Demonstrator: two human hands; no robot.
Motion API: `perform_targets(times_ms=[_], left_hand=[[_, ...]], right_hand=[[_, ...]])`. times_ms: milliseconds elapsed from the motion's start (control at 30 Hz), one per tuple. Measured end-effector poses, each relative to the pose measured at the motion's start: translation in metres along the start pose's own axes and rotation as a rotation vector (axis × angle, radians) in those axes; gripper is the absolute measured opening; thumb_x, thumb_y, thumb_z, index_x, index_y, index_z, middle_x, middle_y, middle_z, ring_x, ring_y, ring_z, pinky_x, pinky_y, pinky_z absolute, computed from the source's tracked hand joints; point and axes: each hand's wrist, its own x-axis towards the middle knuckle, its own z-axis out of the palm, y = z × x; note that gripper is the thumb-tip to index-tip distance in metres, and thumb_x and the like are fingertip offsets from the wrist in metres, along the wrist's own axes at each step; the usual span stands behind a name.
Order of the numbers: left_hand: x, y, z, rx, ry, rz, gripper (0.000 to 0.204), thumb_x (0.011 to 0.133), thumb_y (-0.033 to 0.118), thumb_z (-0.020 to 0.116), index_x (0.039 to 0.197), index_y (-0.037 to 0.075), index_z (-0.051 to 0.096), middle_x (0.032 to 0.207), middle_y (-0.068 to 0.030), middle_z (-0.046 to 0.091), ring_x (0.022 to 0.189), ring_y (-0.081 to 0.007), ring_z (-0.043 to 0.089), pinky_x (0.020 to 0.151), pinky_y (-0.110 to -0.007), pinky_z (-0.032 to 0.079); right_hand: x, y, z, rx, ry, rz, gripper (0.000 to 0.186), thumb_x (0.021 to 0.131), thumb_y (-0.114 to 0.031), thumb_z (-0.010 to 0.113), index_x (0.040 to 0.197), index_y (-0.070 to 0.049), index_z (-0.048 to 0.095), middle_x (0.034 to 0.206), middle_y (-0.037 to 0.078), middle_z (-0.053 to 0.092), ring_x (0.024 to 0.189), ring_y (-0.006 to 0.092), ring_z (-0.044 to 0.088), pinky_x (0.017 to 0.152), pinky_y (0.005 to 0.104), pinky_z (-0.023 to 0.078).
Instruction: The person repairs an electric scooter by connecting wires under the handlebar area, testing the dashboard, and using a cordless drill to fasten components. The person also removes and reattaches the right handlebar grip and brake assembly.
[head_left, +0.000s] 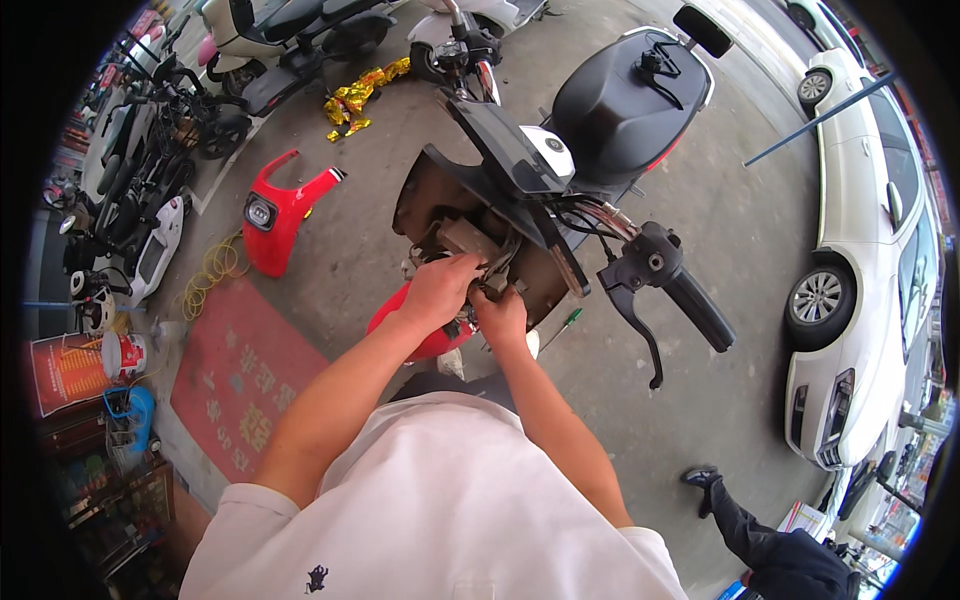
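Observation:
I look down at a scooter, its seat (615,115) toward the upper right and its black right handlebar grip (700,305) beside me. Both my hands are inside the opened front housing (430,195), among wiring and metal parts. My left hand (446,288) has bent fingers pinched at a part near the middle; what they hold is hidden. My right hand (501,316), just below and right of it, is also closed on something small that I cannot make out. A red body part (385,320) of the scooter shows behind my wrists.
A detached red panel (275,240) and coiled yellow hose (210,275) lie left, above a red mat (225,350). Parked scooters (140,190) line the left. A white car (835,390) stands right. Another person (800,560) in dark clothes is at lower right.

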Motion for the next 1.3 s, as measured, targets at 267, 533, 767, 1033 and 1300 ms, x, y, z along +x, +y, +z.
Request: perform_targets(times_ms=[267, 533, 767, 1033, 1300], left_hand=[[0.005, 0.013, -0.009, -0.069, -0.223, 0.056, 0.024, 0.088, 0.020, 0.065, 0.105, 0.003, 0.065, 0.092, -0.0165, 0.067, 0.084, -0.0359, 0.065, 0.071, -0.042, 0.051], [0.022, 0.015, -0.002, -0.187, -0.092, -0.076, 0.017, 0.088, 0.018, 0.066, 0.093, 0.002, 0.066, 0.078, -0.0167, 0.065, 0.072, -0.0337, 0.062, 0.065, -0.040, 0.048], [-0.009, -0.019, 0.023, -0.360, 0.193, -0.280, 0.011, 0.088, 0.008, 0.066, 0.087, -0.002, 0.061, 0.073, -0.0151, 0.063, 0.064, -0.0252, 0.062, 0.060, -0.034, 0.048], [-0.003, 0.001, 0.015, -1.195, 0.281, -0.724, 0.016, 0.099, 0.015, 0.056, 0.096, 0.000, 0.059, 0.088, -0.0100, 0.066, 0.079, -0.0215, 0.069, 0.075, -0.036, 0.060], [0.043, 0.013, -0.082, -1.249, 0.220, -0.653, 0.019, 0.098, 0.020, 0.056, 0.092, 0.003, 0.060, 0.074, -0.0048, 0.059, 0.065, -0.0167, 0.058, 0.069, -0.031, 0.052]], right_hand=[[-0.009, 0.007, 0.000, 0.057, 0.119, -0.011, 0.045, 0.078, -0.031, 0.071, 0.100, 0.006, 0.058, 0.095, 0.026, 0.069, 0.096, 0.0407, 0.067, 0.084, 0.0437, 0.051], [0.020, 0.027, 0.006, 0.334, 0.100, 0.083, 0.029, 0.073, -0.007, 0.069, 0.100, 0.003, 0.062, 0.090, 0.008, 0.067, 0.079, 0.0153, 0.060, 0.071, 0.0313, 0.048], [-0.011, -0.012, -0.005, 0.010, 0.201, 0.084, 0.046, 0.073, -0.018, 0.067, 0.114, 0.003, 0.059, 0.101, 0.027, 0.068, 0.099, 0.0401, 0.066, 0.086, 0.0426, 0.050], [0.007, 0.025, 0.005, 0.392, 0.144, 0.079, 0.041, 0.073, -0.007, 0.068, 0.113, 0.003, 0.058, 0.098, 0.019, 0.069, 0.089, 0.0314, 0.067, 0.082, 0.0393, 0.052], [0.011, 0.018, -0.011, 0.496, -0.064, 0.105, 0.047, 0.077, -0.005, 0.068, 0.120, 0.003, 0.053, 0.101, 0.016, 0.067, 0.094, 0.0245, 0.065, 0.085, 0.0358, 0.051]])
